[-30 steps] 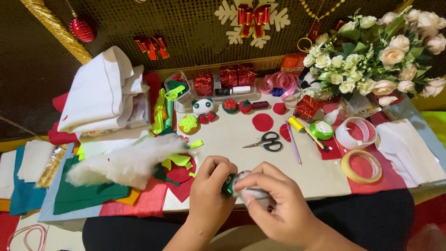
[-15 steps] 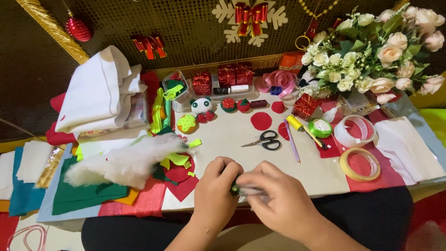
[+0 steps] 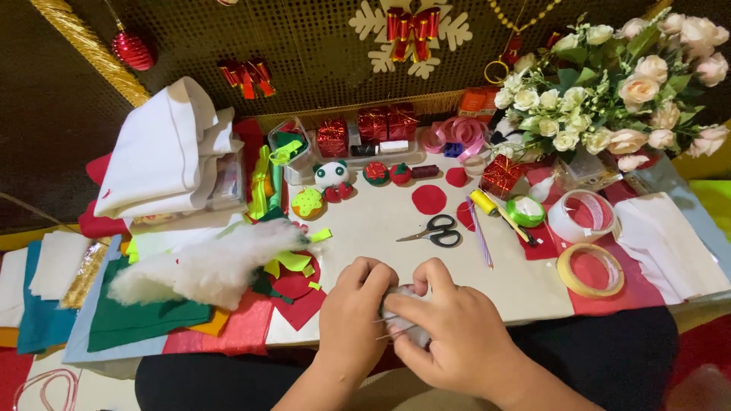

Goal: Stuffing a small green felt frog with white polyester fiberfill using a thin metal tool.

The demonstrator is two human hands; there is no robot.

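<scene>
My left hand (image 3: 352, 320) and my right hand (image 3: 461, 339) meet at the table's front edge, both pinching a small white stuffed piece (image 3: 399, 318). Thin threads run across the piece between my fingers. Most of it is hidden by my fingers. Just left of my hands lie a tuft of white stuffing (image 3: 202, 268) and red and lime felt scraps (image 3: 297, 283). Black-handled scissors (image 3: 435, 230) rest on the table beyond my hands.
Two tape rolls (image 3: 590, 270) and a green ribbon spool (image 3: 525, 211) sit at the right, below a flower bouquet (image 3: 609, 84). Folded white fabric (image 3: 164, 152) and stacked felt sheets (image 3: 137, 320) fill the left. Small felt ornaments (image 3: 331, 176) and red gift boxes (image 3: 384, 122) line the back.
A dark green bit showed between my fingers earlier; now only the white piece shows. My hands have closed in tighter around it and stayed at the front edge.
</scene>
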